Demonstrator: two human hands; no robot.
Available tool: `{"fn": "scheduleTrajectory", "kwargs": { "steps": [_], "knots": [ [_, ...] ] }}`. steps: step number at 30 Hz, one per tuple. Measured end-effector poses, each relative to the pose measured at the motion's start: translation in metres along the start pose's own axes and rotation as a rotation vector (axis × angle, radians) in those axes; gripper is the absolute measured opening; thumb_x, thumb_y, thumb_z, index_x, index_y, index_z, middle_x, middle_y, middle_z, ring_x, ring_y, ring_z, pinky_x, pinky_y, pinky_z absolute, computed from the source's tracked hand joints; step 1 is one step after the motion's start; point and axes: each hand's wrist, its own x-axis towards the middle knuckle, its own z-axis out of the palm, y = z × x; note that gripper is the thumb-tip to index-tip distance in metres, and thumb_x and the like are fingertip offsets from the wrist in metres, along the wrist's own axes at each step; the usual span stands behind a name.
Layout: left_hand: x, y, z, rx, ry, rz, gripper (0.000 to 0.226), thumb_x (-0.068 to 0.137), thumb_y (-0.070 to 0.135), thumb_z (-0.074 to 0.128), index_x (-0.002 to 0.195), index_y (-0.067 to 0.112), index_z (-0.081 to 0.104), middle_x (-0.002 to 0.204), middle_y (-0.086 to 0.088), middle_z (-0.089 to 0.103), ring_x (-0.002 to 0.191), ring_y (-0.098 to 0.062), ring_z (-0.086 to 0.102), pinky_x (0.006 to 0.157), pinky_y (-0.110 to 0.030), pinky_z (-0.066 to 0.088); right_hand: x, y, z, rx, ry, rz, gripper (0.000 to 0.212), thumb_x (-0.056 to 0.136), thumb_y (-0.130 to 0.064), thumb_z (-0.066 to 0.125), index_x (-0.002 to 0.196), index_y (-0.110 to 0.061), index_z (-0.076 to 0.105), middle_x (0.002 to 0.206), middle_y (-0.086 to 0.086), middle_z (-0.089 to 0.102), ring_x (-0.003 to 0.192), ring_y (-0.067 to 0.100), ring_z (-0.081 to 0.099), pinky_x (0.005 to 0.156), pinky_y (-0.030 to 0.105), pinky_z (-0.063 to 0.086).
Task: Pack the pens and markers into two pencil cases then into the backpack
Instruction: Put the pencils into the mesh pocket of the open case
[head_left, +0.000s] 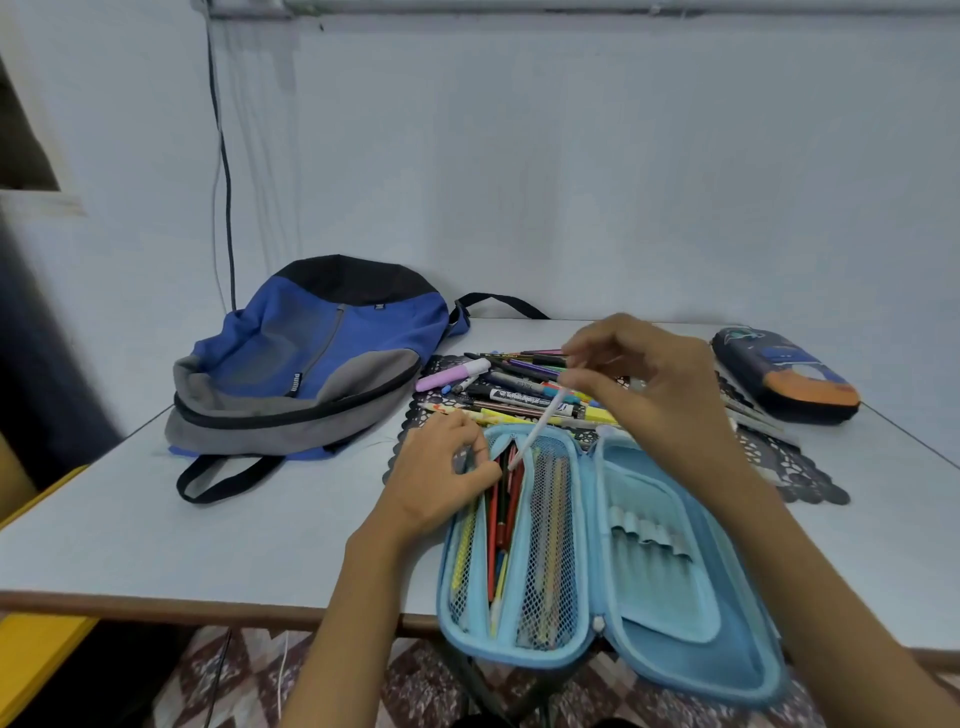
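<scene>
Pen entering open case.
Right hand (649, 379) fingers curled, pinching slim white pen (540, 426), tip below them inside light blue hard-shell pencil case (675, 597); left hand (441, 467) fingers curled on its mesh pocket (460, 566) rim. Loose pens and markers (519, 384) lie just beyond the fingertips.

Bare table (208, 525) gives free passage between the backpack (311, 358) and the open blue case (654, 587). Behind the case the pen pile (519, 392) bars the way; a dark case (784, 382) stands far right.
</scene>
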Motion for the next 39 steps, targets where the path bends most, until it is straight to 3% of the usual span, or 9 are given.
{"fn": "scheduleTrajectory", "kwargs": {
  "steps": [6,10,12,17,20,24,30,35,39],
  "knots": [
    [0.005,-0.006,0.002,0.035,0.007,0.041,0.022,0.076,0.046,0.055,0.062,0.028,0.056,0.083,0.011,0.057,0.091,-0.007,0.050,0.084,-0.044,0.039,-0.007,-0.006,0.016,-0.103,-0.318,-0.253,0.011,0.075,-0.002,0.079,0.083,-0.006,0.072,0.079,-0.003,0.070,0.074,0.006,0.063,0.069,0.020,0.051],
    [0.006,-0.011,0.003,0.024,0.003,0.045,0.037,0.073,0.050,0.055,0.068,0.014,0.064,0.083,0.011,0.057,0.090,-0.008,0.049,0.084,-0.046,0.040,-0.017,0.001,0.029,-0.053,-0.605,-0.189,0.008,0.074,-0.011,0.082,0.078,-0.010,0.075,0.079,-0.006,0.070,0.077,0.007,0.063,0.073,0.025,0.051],
    [0.006,-0.010,0.003,-0.009,0.000,0.054,0.032,0.073,0.046,0.055,0.065,0.015,0.061,0.082,0.011,0.057,0.088,-0.008,0.050,0.083,-0.047,0.041,-0.022,0.005,0.034,-0.041,-0.688,-0.156,0.009,0.074,-0.014,0.082,0.079,-0.011,0.075,0.081,-0.004,0.070,0.079,0.008,0.063,0.075,0.032,0.052],
    [0.007,-0.010,0.002,-0.003,-0.003,0.072,0.021,0.073,0.041,0.054,0.060,0.026,0.051,0.080,0.010,0.058,0.084,-0.008,0.050,0.080,-0.040,0.040,-0.026,0.006,0.039,-0.043,-0.814,-0.099,0.014,0.073,-0.013,0.083,0.085,-0.011,0.076,0.092,-0.006,0.071,0.090,0.004,0.063,0.085,0.028,0.050],
    [0.007,-0.008,0.002,-0.007,0.002,0.081,0.020,0.074,0.039,0.055,0.060,0.026,0.050,0.079,0.009,0.058,0.083,-0.009,0.050,0.077,-0.037,0.039,-0.024,0.008,0.036,-0.034,-0.821,-0.060,0.013,0.075,-0.013,0.081,0.087,-0.012,0.076,0.092,-0.007,0.071,0.092,0.004,0.063,0.087,0.030,0.049],
    [0.006,-0.006,0.001,-0.019,0.011,0.088,0.016,0.072,0.036,0.056,0.060,0.030,0.047,0.077,0.009,0.058,0.081,-0.011,0.050,0.076,-0.041,0.041,-0.025,0.013,0.036,-0.083,-0.853,-0.047,0.008,0.081,-0.012,0.076,0.090,-0.012,0.077,0.088,-0.011,0.071,0.085,-0.003,0.061,0.084,0.017,0.046],
    [0.006,-0.007,0.001,-0.015,-0.004,0.082,0.018,0.074,0.035,0.056,0.060,0.034,0.046,0.076,0.010,0.057,0.081,-0.011,0.050,0.076,-0.038,0.039,-0.018,0.015,0.026,-0.042,-0.849,0.053,0.010,0.086,-0.015,0.072,0.095,-0.013,0.076,0.096,-0.008,0.072,0.095,0.005,0.064,0.089,0.024,0.050],
    [0.004,-0.005,0.001,-0.044,-0.013,0.031,0.022,0.076,0.024,0.064,0.059,0.030,0.049,0.078,0.010,0.058,0.084,-0.012,0.052,0.075,-0.031,0.036,0.011,0.060,-0.002,-0.098,-0.461,0.238,0.010,0.088,-0.017,0.069,0.094,-0.021,0.075,0.102,-0.009,0.070,0.096,0.004,0.063,0.084,0.024,0.049],
    [0.003,0.001,0.001,-0.108,-0.027,0.019,0.024,0.077,0.022,0.063,0.059,0.031,0.049,0.092,0.012,0.056,0.093,-0.013,0.055,0.083,-0.035,0.044,0.031,0.121,-0.019,-0.420,-0.234,0.466,0.023,0.091,-0.003,0.057,0.100,-0.017,0.073,0.106,0.003,0.071,0.086,0.011,0.059,0.076,0.024,0.047]
  ]
}}
